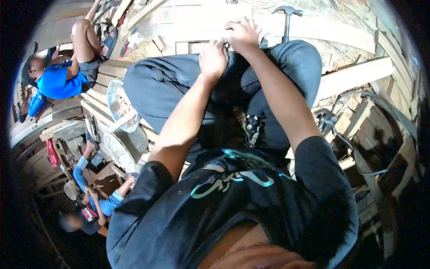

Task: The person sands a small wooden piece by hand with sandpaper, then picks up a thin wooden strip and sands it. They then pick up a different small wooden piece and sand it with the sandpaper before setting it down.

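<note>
Both of my hands are in front of my crossed legs, at the near edge of a brightly lit pale wooden surface [197, 22]. My left hand [214, 58] has its fingers curled near the wood edge; what it holds, if anything, is washed out by glare. Just to its right and slightly farther forward, my right hand [243, 35] rests with bent fingers on or over the bright surface. Nothing can be made out clearly between the two hands. A claw hammer [287, 22] lies to the right of my right hand, its handle toward my knee.
Two people sit at the left, one in a blue shirt [58, 82], one in a dark shirt [91, 214]. Round containers [118, 150] stand by my left leg. At the right are a long board [358, 75], a metal tool [326, 119], a cable [374, 172] and wood scraps.
</note>
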Demonstrator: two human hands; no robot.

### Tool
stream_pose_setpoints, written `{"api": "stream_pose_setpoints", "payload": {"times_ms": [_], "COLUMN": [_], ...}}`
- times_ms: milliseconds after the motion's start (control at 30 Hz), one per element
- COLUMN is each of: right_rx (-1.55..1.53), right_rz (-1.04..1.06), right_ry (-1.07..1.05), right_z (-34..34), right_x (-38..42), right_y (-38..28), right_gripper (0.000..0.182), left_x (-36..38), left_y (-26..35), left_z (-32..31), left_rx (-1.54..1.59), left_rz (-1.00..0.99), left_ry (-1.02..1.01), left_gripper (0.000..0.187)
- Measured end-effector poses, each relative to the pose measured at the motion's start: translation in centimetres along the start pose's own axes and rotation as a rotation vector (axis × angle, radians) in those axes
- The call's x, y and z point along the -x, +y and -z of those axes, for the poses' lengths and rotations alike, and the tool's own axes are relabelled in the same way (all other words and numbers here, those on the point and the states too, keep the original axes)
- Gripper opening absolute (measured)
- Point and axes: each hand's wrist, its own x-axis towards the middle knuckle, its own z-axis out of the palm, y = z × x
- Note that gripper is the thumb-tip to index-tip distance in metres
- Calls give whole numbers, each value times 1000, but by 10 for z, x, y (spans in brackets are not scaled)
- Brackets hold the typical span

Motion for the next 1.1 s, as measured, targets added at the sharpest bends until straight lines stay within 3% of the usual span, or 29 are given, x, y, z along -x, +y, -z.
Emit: {"api": "stream_pose_setpoints", "payload": {"times_ms": [33,167,333,533,567,800,833,933,1100], "right_rx": [14,33,-35,-43,-41,-3,15,-17,2], "right_rz": [-66,-63,-57,-18,-24,36,110,79,86], "right_ry": [-112,-115,-78,-16,-58,47,162,103,134], "right_z": [6,6,4,3,5,-1,-12,-11,-8], "right_x": [-3,-4,0,-1,-1,0,1,-1,0], "right_y": [-3,-4,-2,-2,-1,1,8,7,6], "right_gripper": [27,24,24,29,29,22,22,22,22], "left_x": [3,-4,4,-9,-5,-14,-9,-1,-19], "left_y": [0,-5,-5,-8,-14,-14,-13,-14,-13], "left_z": [1,-6,-3,-10,-13,-12,-14,-10,-7], "left_rx": [-1,31,-12,23,22,67,46,-28,38], "left_rz": [0,58,18,119,54,151,145,35,156], "left_ry": [3,35,-12,-5,-9,-2,-14,3,8], "left_gripper": [29,29,29,29,29,30,30,31,29]}}
